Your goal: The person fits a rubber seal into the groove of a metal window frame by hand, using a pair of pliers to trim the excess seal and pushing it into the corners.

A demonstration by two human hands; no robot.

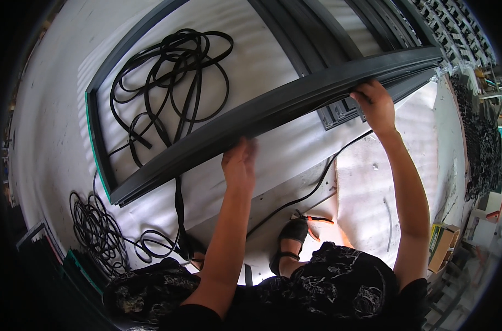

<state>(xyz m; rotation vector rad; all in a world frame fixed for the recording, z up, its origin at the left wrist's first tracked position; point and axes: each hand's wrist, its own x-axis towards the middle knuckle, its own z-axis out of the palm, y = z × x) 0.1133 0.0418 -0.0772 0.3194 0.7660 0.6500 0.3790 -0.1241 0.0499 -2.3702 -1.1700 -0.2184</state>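
Observation:
A large dark grey metal frame [295, 91], like a window or door frame, stretches across in front of me, its near rail slanting up to the right. My right hand [376, 107] is closed at the right part of this rail, thumb and bent fingers on its near edge. Below the middle of the same rail is my left hand [240, 163], its fingers smeared by motion; whether they hold anything is unclear. Inside the frame lies a loose tangle of flat black strip [179, 77], which looks like rubber seal. Part of the strip passes under the near rail toward my feet.
Another black coil [96, 229] lies on the floor at the lower left. Orange-handled pliers [317, 220] rest by my foot. A pale sheet [394, 182] covers floor to the right, with a cardboard box [445, 248] beyond. Racks of metal profiles [460, 33] stand at far right.

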